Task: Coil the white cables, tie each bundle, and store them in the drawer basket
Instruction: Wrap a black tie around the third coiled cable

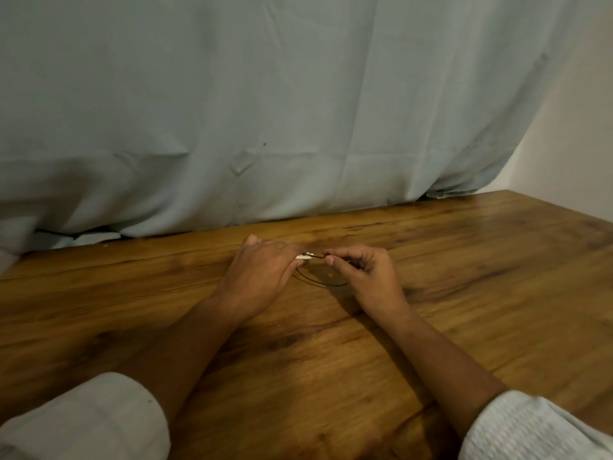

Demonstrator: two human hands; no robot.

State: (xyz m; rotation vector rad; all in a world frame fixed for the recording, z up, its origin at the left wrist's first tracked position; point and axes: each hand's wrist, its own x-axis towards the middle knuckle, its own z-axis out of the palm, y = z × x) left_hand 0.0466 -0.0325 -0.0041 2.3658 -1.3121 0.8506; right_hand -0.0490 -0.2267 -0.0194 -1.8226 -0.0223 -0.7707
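A: What are the fingers doing?

B: The right hand (368, 277) is pinching a thin dark tie (323, 283) between thumb and forefinger; its fingertips (329, 259) are closed narrow on the strand. The left hand (262, 277) is folded over the white cable bundle (304, 256), pressing it against the wooden table (464, 293). Only a sliver of white is peeking out at the hand's three o'clock side.

A: And the rest of the tie?

B: It is drooping in a loose loop toward six o'clock between the two hands, lying on the wood.

A: So which step is this?

B: I'm judging it as tying: the coil looks made and the strand is being worked at it. Whether any knot is formed, I cannot tell; the hands are hiding it.

A: What is the next move asking for?

B: Probably steady pressure from the left hand so the coil isn't springing open, while the right draws the slack snug.

A: The drawer basket?

B: Not showing. At twelve o'clock a pale cloth (298, 111) is hanging behind the table.
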